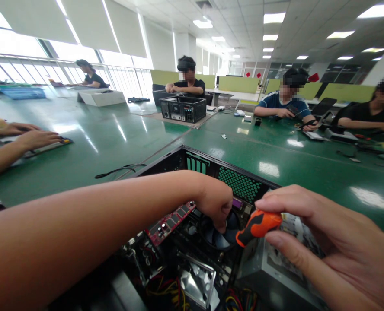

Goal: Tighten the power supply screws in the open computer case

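An orange and black screwdriver (260, 225) is pinched by its handle between the thumb and fingers of my right hand (321, 237), at the right side of an open black computer case (208, 162). My left hand (215, 203) reaches into the case with its fingers curled together over the dark cooling fan (222, 237); what they grip, if anything, is hidden. A red circuit card (171, 222) stands left of the fan. Below my right hand is a grey metal power supply box (260, 268). A shiny metal bracket (196, 280) and coloured cables (166, 291) fill the near part.
Another person's hands (33, 137) rest on a board at the left of the green table (114, 125). Across it, a person works at another black case (184, 110), beside a white box (104, 97). Two more people sit at the right. A black strap (117, 170) lies behind my case.
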Demonstrator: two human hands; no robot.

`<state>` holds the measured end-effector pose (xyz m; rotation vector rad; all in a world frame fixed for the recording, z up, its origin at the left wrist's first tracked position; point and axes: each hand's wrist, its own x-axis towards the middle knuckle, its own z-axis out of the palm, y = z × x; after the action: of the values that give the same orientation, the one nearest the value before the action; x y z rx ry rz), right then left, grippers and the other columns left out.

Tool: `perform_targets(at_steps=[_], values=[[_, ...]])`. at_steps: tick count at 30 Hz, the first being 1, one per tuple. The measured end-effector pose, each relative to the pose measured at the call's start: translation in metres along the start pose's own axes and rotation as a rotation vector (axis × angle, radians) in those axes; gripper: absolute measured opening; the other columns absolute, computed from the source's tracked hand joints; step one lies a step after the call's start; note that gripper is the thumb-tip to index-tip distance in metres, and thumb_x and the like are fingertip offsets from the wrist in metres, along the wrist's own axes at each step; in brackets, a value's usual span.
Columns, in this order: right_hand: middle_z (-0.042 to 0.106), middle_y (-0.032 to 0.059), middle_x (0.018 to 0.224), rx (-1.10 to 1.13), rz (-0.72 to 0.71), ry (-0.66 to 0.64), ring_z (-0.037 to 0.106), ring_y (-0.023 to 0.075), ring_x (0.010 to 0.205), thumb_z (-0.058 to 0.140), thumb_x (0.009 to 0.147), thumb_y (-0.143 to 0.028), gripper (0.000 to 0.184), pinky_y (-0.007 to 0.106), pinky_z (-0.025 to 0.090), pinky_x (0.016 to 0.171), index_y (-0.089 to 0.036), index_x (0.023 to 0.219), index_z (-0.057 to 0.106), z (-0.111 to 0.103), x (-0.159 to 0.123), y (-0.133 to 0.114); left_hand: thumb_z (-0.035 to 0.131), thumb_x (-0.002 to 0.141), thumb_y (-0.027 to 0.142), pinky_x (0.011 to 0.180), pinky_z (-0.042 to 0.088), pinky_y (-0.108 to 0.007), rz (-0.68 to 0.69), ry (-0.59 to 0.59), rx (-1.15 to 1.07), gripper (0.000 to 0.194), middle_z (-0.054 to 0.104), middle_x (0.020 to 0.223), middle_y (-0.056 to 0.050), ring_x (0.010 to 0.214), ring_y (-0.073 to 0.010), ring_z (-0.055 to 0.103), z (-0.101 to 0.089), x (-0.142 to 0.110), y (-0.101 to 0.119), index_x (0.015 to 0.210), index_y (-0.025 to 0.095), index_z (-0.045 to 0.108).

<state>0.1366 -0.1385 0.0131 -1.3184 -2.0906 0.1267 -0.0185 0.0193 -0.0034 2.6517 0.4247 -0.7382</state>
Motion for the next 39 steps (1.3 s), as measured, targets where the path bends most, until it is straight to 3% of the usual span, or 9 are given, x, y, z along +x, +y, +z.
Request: perform_targets(at_steps=[5, 8, 11, 16, 19, 25, 34, 39], values=[[0.067, -0.004, 0.097, 0.035, -0.034, -0.023, 0.066, 0.0143, 0.084, 0.057, 0.081, -0.03, 0.024, 0.022, 0.054, 0.069, -0.033, 0.105, 0.053, -0.002, 0.0, 0.001, 0.073, 0.06, 0.037, 0.055, 0.041, -0.023, 0.009, 0.049, -0.105, 0.029, 0.065, 0.07, 0.001, 0.062, -0.0134, 0.056, -0.006, -0.004, 0.001, 0.08, 0.017, 0.068], [0.068, -0.0042, 0.089, 0.08, -0.069, -0.036, 0.066, 0.0127, 0.077, 0.063, 0.078, -0.03, 0.022, 0.02, 0.053, 0.066, -0.03, 0.098, 0.053, -0.004, -0.001, 0.002, 0.074, 0.056, 0.032, 0.064, 0.045, -0.024, 0.069, 0.114, -0.118, 0.046, 0.066, 0.086, -0.002, 0.074, -0.0159, 0.058, -0.01, -0.006, 0.004, 0.097, 0.016, 0.064], [0.068, -0.0045, 0.084, 0.109, -0.073, -0.031, 0.066, 0.0118, 0.073, 0.065, 0.077, -0.031, 0.022, 0.019, 0.053, 0.062, -0.029, 0.096, 0.053, -0.005, -0.001, 0.003, 0.074, 0.053, 0.026, 0.078, 0.045, -0.027, 0.139, 0.102, -0.109, 0.061, 0.062, 0.105, -0.006, 0.092, -0.0194, 0.056, -0.011, -0.007, 0.005, 0.111, 0.015, 0.059], [0.065, -0.0065, 0.109, 0.036, -0.069, -0.072, 0.063, 0.0125, 0.098, 0.053, 0.085, -0.028, 0.03, 0.022, 0.052, 0.084, -0.036, 0.113, 0.049, -0.001, -0.002, 0.001, 0.08, 0.042, 0.036, 0.088, 0.042, -0.032, 0.117, 0.021, -0.134, 0.086, 0.057, 0.118, -0.007, 0.104, -0.0257, 0.053, -0.006, -0.006, 0.0, 0.121, 0.016, 0.051], [0.062, -0.0103, 0.118, -0.029, -0.04, -0.055, 0.06, 0.0113, 0.106, 0.048, 0.087, -0.029, 0.035, 0.022, 0.051, 0.09, -0.041, 0.12, 0.045, 0.001, -0.004, 0.0, 0.08, 0.04, 0.04, 0.088, 0.042, -0.031, 0.154, -0.013, -0.176, 0.084, 0.06, 0.114, -0.004, 0.103, -0.0254, 0.054, -0.003, -0.005, -0.004, 0.117, 0.019, 0.054], [0.062, -0.01, 0.118, -0.051, -0.047, -0.065, 0.062, 0.0118, 0.105, 0.046, 0.088, -0.029, 0.035, 0.022, 0.052, 0.087, -0.041, 0.121, 0.044, 0.001, -0.005, 0.001, 0.074, 0.054, 0.033, 0.085, 0.044, -0.03, 0.123, 0.039, -0.184, 0.068, 0.062, 0.11, -0.004, 0.097, -0.0224, 0.058, -0.005, -0.005, -0.003, 0.117, 0.018, 0.054], [0.062, -0.0103, 0.117, -0.025, -0.055, -0.055, 0.061, 0.0111, 0.105, 0.047, 0.088, -0.029, 0.034, 0.018, 0.052, 0.085, -0.04, 0.12, 0.044, 0.002, -0.003, 0.0, 0.076, 0.051, 0.034, 0.083, 0.044, -0.03, 0.072, 0.035, -0.131, 0.068, 0.065, 0.105, -0.001, 0.092, -0.0229, 0.059, -0.008, -0.007, 0.0, 0.114, 0.019, 0.057], [0.068, -0.0049, 0.095, 0.055, -0.056, -0.069, 0.066, 0.0124, 0.084, 0.059, 0.081, -0.03, 0.024, 0.019, 0.054, 0.07, -0.032, 0.104, 0.051, -0.001, -0.002, 0.002, 0.077, 0.049, 0.036, 0.085, 0.044, -0.031, 0.071, 0.025, -0.199, 0.071, 0.064, 0.109, -0.001, 0.096, -0.024, 0.058, -0.009, -0.01, 0.002, 0.115, 0.02, 0.057]])
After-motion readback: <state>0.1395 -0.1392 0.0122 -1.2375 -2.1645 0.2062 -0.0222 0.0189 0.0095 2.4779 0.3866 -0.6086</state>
